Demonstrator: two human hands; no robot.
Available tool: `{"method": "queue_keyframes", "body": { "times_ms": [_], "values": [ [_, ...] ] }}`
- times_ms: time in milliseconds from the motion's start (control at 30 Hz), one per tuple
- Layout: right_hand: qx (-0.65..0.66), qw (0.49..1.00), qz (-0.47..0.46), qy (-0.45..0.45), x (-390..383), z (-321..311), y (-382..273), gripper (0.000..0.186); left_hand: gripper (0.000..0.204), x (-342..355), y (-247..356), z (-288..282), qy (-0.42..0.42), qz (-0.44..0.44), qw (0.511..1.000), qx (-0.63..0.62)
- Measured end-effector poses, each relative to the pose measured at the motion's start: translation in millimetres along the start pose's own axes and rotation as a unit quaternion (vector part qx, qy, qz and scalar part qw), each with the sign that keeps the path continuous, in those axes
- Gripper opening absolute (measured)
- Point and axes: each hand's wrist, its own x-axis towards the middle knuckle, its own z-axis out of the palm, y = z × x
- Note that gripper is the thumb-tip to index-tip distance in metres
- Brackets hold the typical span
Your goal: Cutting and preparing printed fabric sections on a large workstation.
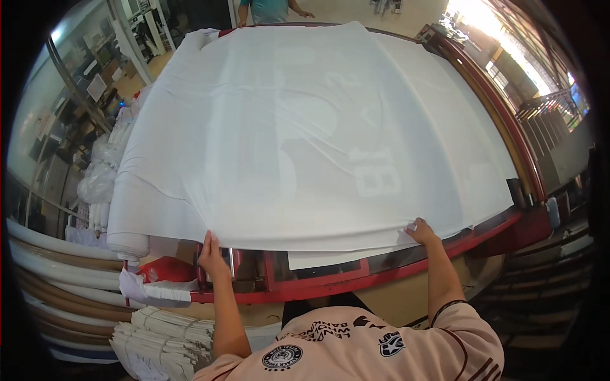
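Note:
A wide sheet of white fabric (248, 146) stretches over a red-framed machine, fed from a thick white roll (129, 216) on the left. Faint pale shapes show through the cloth. My left hand (210, 250) grips the near edge of the fabric towards the left, pulling creases into it. Further right, my right hand (420, 231) pinches the same edge. Below the fabric, a strip of white paper (330, 256) sticks out over the red frame (305, 293).
Across the machine stands another person (270, 11) in a teal shirt. A long roller (489, 105) runs along the right side. Stacked long rolls (70, 279) lie at lower left, beside bundled white paper (162, 343). A red bundle (168, 270) sits under the fabric roll.

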Motion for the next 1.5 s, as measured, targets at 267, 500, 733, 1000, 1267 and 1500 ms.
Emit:
{"method": "queue_keyframes", "body": {
  "times_ms": [267,500,733,1000,1267,1500],
  "values": [
    [0.043,0.998,-0.003,0.041,1.4,16.1,5.2,0.078,0.038,-83.2,-16.5,-60.9,0.060,-0.004,0.985,0.162],
    [0.030,0.996,-0.026,0.079,-5.3,19.2,5.9,0.088,0.037,-87.3,-67.5,-72.4,0.113,-0.106,0.971,0.179],
    [-0.004,0.996,-0.007,0.089,-25.8,26.8,-3.3,0.089,0.034,-80.8,-51.6,-46.9,0.056,-0.135,0.904,0.401],
    [-0.057,0.923,-0.112,0.364,-61.0,76.9,-41.2,0.066,0.033,-115.7,-49.0,44.1,-0.318,0.362,0.614,0.625],
    [0.133,0.903,-0.286,0.291,-158.0,158.1,-185.7,0.055,0.056,86.4,-19.5,-72.6,0.004,0.313,0.780,0.542],
    [0.132,0.942,-0.182,0.250,-182.4,172.5,-198.1,0.062,0.107,298.1,40.7,-231.1,0.209,-0.200,0.956,0.042]
  ]
}}
